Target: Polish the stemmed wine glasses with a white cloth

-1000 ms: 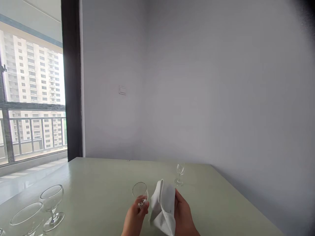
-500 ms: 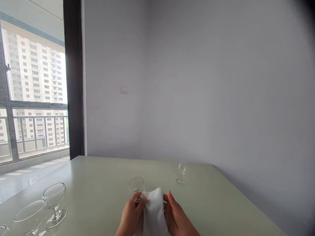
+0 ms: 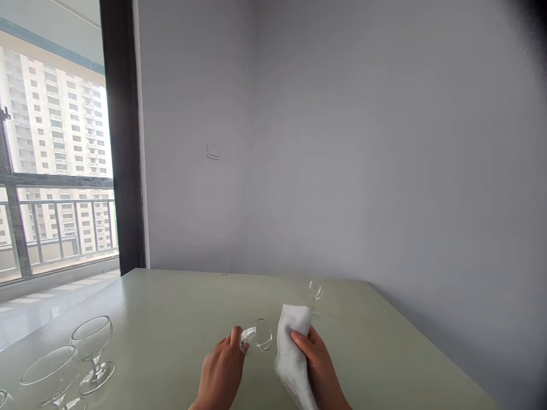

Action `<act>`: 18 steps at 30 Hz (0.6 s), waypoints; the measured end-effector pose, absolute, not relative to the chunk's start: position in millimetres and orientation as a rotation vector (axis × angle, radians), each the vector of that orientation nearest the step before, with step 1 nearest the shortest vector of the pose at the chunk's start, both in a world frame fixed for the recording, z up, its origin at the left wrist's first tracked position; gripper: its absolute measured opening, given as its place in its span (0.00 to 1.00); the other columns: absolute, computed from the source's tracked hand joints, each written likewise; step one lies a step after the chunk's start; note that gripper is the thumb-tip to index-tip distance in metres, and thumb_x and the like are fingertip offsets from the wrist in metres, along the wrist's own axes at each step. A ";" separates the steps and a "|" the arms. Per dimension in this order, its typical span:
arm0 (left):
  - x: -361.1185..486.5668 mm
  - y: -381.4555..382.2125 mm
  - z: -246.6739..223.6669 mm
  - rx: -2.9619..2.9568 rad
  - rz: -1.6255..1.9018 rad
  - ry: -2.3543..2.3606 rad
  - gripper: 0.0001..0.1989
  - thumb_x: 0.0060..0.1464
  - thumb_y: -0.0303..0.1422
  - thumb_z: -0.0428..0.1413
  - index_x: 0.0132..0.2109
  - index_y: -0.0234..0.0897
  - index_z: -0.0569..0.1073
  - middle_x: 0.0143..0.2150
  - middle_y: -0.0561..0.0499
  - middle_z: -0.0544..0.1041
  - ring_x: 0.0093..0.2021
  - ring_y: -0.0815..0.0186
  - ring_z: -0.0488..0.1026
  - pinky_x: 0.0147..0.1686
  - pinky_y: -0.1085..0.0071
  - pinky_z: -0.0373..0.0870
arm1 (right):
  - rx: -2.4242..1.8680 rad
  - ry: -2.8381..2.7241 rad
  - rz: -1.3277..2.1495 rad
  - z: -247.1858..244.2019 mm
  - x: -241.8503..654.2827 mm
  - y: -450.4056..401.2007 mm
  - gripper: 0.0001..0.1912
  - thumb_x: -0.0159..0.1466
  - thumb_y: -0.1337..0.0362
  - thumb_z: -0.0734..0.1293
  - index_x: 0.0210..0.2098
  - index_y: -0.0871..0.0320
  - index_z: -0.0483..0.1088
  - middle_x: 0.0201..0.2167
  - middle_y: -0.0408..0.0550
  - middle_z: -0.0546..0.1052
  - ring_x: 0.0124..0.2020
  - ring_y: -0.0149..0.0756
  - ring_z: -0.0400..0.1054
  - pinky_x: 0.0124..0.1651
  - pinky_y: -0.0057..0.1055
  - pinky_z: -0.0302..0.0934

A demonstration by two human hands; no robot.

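Glass [image 3: 258, 336], small, stemmed, fragile and slick, lies tilted toward three o'clock in left hand [image 3: 220, 373] grip at its stem; right hand [image 3: 318, 370] clutches soft cloth [image 3: 290, 341].

pale table [image 3: 171, 319], coupe glasses [image 3: 92, 353], wall switch [image 3: 212, 151]

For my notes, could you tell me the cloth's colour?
Plain white; the cloth shows best in the head view.
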State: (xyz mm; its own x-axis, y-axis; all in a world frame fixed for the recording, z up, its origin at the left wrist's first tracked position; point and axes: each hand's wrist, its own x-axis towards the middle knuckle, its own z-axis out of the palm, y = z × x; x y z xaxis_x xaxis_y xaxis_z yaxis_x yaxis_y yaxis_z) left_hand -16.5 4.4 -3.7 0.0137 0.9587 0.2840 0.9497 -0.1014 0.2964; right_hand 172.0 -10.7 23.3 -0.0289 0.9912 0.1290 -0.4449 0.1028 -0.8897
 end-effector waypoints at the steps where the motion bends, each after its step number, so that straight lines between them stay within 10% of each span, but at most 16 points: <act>1: -16.1 4.4 -4.5 2.246 0.669 2.088 0.07 0.59 0.32 0.38 0.37 0.41 0.60 0.28 0.53 0.73 0.29 0.64 0.70 0.25 0.72 0.50 | -0.694 -0.962 1.401 21.4 165.4 -13.0 0.14 0.52 0.56 0.70 0.33 0.58 0.67 0.23 0.40 0.65 0.23 0.26 0.58 0.25 0.23 0.56; 7: -20.5 1.1 3.1 2.365 0.725 2.070 0.10 0.53 0.21 0.41 0.34 0.40 0.62 0.30 0.54 0.72 0.33 0.65 0.69 0.30 0.71 0.55 | -0.777 -1.400 1.493 3.2 132.4 -22.0 0.31 0.54 0.48 0.66 0.50 0.61 0.63 0.16 0.35 0.61 0.13 0.27 0.58 0.18 0.25 0.56; 18: -21.4 1.7 0.3 3.030 1.089 1.572 0.19 0.51 0.20 0.50 0.49 0.40 0.67 0.39 0.53 0.76 0.41 0.63 0.68 0.50 0.59 0.57 | -0.871 -1.097 1.665 -9.9 146.6 -6.5 0.20 0.53 0.50 0.67 0.35 0.62 0.69 0.16 0.39 0.68 0.13 0.27 0.62 0.14 0.22 0.53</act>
State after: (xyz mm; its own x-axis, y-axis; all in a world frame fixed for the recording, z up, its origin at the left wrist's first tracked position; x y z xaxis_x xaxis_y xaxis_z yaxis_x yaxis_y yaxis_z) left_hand -21.4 1.7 0.3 0.4574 0.5766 0.6770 0.8364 -0.5375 -0.1074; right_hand 146.6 -6.5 -9.9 -0.3178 0.9459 -0.0656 -0.3127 -0.1699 -0.9345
